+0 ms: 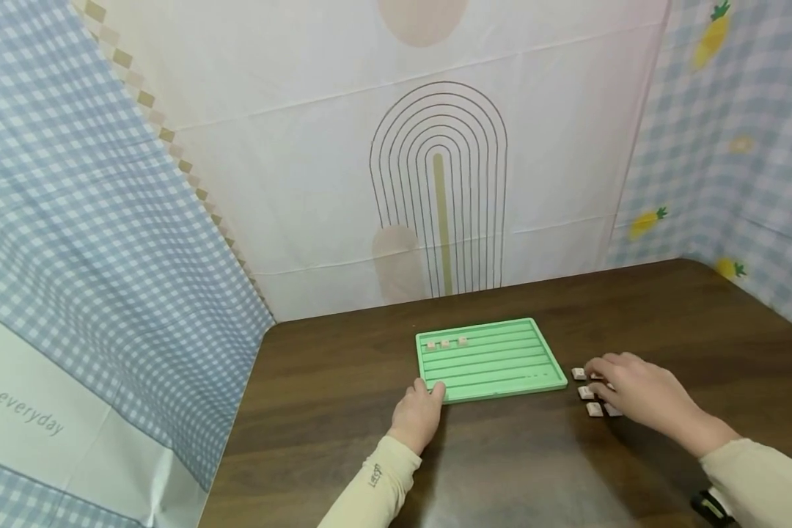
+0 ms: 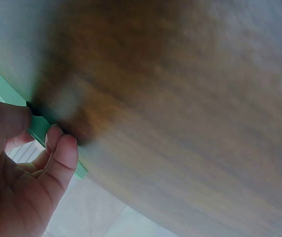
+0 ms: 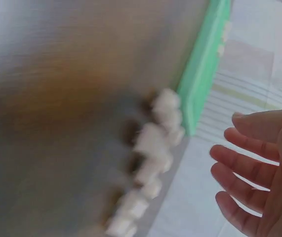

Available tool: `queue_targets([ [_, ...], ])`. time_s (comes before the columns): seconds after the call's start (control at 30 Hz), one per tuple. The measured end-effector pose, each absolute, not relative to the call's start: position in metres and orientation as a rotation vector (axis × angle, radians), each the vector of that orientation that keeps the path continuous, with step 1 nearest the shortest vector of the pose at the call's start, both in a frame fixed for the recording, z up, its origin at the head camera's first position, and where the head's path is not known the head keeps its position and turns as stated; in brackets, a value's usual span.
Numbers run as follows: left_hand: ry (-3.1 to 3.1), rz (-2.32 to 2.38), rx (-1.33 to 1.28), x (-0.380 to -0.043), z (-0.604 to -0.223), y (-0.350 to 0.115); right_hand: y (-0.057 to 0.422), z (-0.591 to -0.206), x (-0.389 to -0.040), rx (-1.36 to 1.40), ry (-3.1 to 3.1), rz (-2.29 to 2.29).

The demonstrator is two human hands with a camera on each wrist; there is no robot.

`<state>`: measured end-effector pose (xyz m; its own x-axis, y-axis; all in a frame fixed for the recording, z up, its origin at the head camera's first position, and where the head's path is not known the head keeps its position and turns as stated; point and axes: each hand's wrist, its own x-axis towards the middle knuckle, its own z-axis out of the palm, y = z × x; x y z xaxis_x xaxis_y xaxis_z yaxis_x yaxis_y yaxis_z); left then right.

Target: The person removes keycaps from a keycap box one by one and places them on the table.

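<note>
A light green ridged tray (image 1: 488, 362) lies on the table, with three small pale blocks (image 1: 445, 344) in its top left row. My left hand (image 1: 417, 416) grips the tray's near left corner; in the left wrist view, thumb and fingers (image 2: 64, 153) pinch the green rim. To the right of the tray sits a cluster of several small white keycap-like blocks (image 1: 586, 393), partly covered by my right hand (image 1: 643, 392). In the right wrist view that hand's fingers are spread and loosely bent with nothing between them, and the blocks are blurred.
The dark wooden table (image 1: 317, 411) has rounded corners at the back. A pale printed cloth (image 1: 317, 183) hangs behind it, with blue checked cloth (image 1: 125, 198) on the left and more on the right. A dark object (image 1: 711, 507) shows by the right sleeve.
</note>
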<state>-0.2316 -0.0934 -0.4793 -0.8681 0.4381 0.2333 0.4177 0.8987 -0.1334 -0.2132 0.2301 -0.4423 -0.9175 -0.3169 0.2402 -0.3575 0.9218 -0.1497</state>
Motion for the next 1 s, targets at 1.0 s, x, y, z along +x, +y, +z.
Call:
queue_targets([
  [1.0,-2.709,0.219,-0.590,-0.232,-0.482,-0.095,0.057,-0.471,-0.334,0.519,-2.936,0.214],
])
